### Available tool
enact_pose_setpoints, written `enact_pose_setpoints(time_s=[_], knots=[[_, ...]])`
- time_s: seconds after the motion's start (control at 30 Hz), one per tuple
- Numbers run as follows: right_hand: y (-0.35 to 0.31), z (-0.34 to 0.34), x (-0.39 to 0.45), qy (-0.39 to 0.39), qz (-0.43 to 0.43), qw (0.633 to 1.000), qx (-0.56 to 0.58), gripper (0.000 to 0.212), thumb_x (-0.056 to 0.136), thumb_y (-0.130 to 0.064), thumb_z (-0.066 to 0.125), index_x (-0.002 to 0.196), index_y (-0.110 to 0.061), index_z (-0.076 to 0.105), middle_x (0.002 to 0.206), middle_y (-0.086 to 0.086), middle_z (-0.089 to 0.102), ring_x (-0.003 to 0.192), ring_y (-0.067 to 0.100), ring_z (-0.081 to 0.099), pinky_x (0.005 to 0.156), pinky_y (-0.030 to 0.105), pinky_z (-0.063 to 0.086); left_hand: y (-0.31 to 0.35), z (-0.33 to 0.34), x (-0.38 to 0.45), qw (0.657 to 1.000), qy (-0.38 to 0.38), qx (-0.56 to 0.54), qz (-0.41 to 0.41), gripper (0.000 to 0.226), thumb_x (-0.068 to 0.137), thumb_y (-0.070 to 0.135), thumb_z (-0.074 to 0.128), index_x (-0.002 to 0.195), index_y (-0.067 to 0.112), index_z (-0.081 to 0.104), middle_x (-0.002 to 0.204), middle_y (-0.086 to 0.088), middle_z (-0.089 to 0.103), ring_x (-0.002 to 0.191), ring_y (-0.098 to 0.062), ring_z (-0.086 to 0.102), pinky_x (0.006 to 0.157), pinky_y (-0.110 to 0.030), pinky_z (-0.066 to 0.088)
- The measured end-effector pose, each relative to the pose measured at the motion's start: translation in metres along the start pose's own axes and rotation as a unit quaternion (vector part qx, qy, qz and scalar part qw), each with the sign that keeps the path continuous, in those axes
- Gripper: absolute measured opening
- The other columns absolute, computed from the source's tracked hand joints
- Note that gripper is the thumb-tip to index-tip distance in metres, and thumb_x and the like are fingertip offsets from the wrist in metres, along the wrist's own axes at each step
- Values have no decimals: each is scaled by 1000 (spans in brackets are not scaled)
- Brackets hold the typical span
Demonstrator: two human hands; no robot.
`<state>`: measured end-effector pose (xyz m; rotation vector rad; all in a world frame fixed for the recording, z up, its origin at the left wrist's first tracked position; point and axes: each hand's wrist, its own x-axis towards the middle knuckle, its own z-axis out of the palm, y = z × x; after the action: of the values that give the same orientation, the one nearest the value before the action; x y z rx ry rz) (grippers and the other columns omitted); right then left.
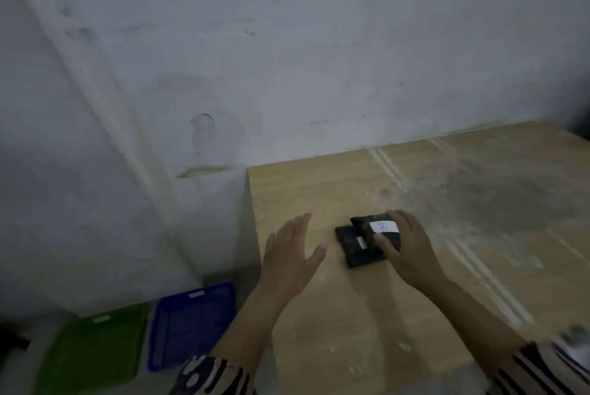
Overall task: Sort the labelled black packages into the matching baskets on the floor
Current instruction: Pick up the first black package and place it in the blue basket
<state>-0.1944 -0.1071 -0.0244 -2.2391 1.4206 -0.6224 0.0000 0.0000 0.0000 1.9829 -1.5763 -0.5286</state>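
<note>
Two black packages lie stacked near the left end of a wooden table. The upper package carries a white label that reads like a B. My right hand is closed around it, thumb on its near edge, fingers over its far side. The lower package lies flat beneath, partly covered, with a small white label showing. My left hand hovers open just left of the stack, palm down, touching nothing. On the floor at the lower left stand a blue basket and a green basket, each with a small white label.
A stained white wall runs behind the table and the baskets. The table's left edge drops straight beside the blue basket. A dark object sits at the far left edge of the floor. Striped sleeves show at the bottom.
</note>
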Motion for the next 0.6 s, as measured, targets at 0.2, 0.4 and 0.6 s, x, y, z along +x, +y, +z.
enact_pose_setpoints(time_s=[0.2, 0.4, 0.6], knots=[[32, 2, 24, -47, 48, 998, 19, 60, 81, -48, 44, 130, -14, 41, 133, 13, 47, 121, 29, 44, 101, 45, 38, 11, 40, 25, 996, -77, -1, -49, 57, 92, 41, 44, 141, 21, 21, 150, -2, 29, 136, -20, 28, 113, -42, 23], [67, 13, 66, -124, 46, 990, 39, 53, 90, -39, 43, 134, -11, 33, 138, 15, 41, 124, 29, 40, 102, 41, 35, 26, 85, 62, 982, -119, 18, -144, 60, 92, 47, 40, 142, 23, 18, 151, -2, 28, 137, -22, 26, 114, -47, 14], [100, 23, 88, -152, 56, 984, 76, 68, 82, -55, 33, 134, -12, 32, 138, 13, 41, 125, 27, 40, 103, 39, 35, 42, 131, 93, 978, -76, 16, -193, 55, 94, 47, 33, 141, 23, 18, 152, 0, 22, 140, -18, 14, 114, -50, 0]])
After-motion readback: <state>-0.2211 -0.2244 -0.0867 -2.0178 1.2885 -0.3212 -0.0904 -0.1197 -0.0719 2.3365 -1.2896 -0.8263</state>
